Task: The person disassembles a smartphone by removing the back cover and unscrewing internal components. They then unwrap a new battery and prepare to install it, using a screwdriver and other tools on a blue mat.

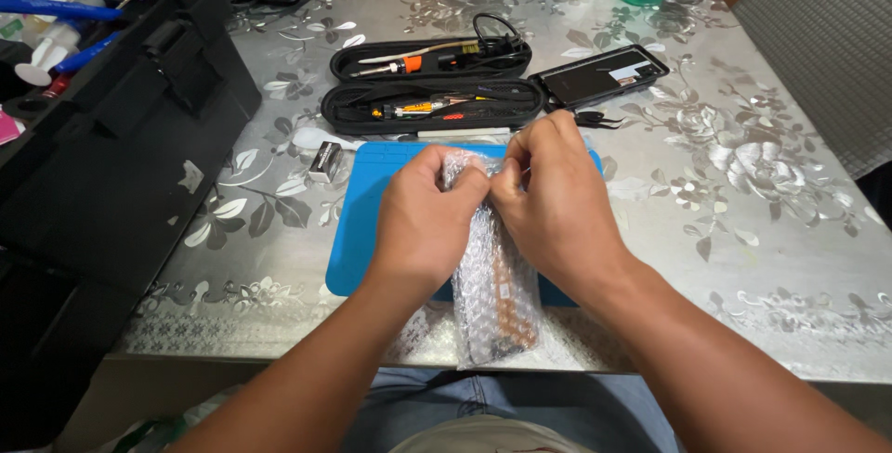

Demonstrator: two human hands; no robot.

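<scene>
left hand (423,221): pinched on bubble-wrap pouch (492,304) top, frame centre
right hand (548,197): pinched on same edge
tip: probably pull apart gently over blue mat (358,230)

Item inside bubble wrap (492,295) blurred, perhaps a board, fingertips hidden
</scene>
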